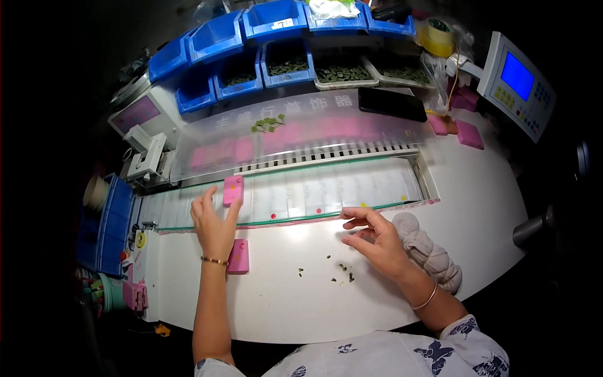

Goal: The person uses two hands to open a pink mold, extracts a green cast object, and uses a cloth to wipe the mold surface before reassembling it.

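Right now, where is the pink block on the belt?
In the head view, the pink block sits on the belt's left part, at the left hand's fingertips; whether they touch is unclear.

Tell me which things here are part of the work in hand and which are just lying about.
In use: left hand at the pink block on the conveyor belt; second pink block; right hand above the small green pieces.

Lying about: black phone, tape roll, knotted cloth.
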The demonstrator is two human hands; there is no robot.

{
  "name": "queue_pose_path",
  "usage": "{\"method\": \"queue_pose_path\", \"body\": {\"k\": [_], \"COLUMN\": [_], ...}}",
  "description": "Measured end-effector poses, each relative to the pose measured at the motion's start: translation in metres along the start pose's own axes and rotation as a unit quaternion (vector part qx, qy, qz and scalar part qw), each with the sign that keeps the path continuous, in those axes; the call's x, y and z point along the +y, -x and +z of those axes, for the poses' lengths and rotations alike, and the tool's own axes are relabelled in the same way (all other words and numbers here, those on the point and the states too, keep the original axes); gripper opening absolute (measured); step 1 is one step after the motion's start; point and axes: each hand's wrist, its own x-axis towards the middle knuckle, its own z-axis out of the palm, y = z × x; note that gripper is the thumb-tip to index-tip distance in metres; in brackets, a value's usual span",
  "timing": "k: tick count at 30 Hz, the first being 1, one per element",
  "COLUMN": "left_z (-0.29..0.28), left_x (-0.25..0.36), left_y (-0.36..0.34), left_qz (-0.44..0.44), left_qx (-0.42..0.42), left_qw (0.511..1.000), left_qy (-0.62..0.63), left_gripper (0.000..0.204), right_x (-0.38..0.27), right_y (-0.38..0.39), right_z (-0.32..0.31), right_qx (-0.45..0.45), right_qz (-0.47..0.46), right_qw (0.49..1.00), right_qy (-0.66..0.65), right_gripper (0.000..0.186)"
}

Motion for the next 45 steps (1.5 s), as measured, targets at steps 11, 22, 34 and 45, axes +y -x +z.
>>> {"method": "queue_pose_path", "body": {"k": [11, 22, 34, 45], "left_z": [-0.04, 0.005, 0.022, 0.02], "left_x": [0.023, 0.121, 0.117, 0.123], "left_y": [0.074, 0.075, 0.064, 0.064], "left_qz": [-0.043, 0.144, -0.061, -0.253], "left_qx": [-0.282, -0.369, -0.353, -0.242], "left_qw": [0.94, 0.801, 0.671, 0.532], "left_qy": [0.187, 0.448, 0.649, 0.771], "left_gripper": [0.06, 0.087, 0.076, 0.031], "right_x": [-0.015, -0.018, -0.014, -0.008], "right_y": [0.0, -0.004, -0.007, 0.006], "right_z": [0.007, -0.004, -0.025, 0.02], "right_qx": [-0.013, -0.083, -0.026, -0.042], "right_qz": [-0.013, -0.137, -0.034, -0.186], "right_qw": [1.0, 0.984, 0.994, 0.979], "right_qy": [-0.005, 0.079, -0.105, 0.069], "right_gripper": [0.046, 0.05, 0.044, 0.025]}}
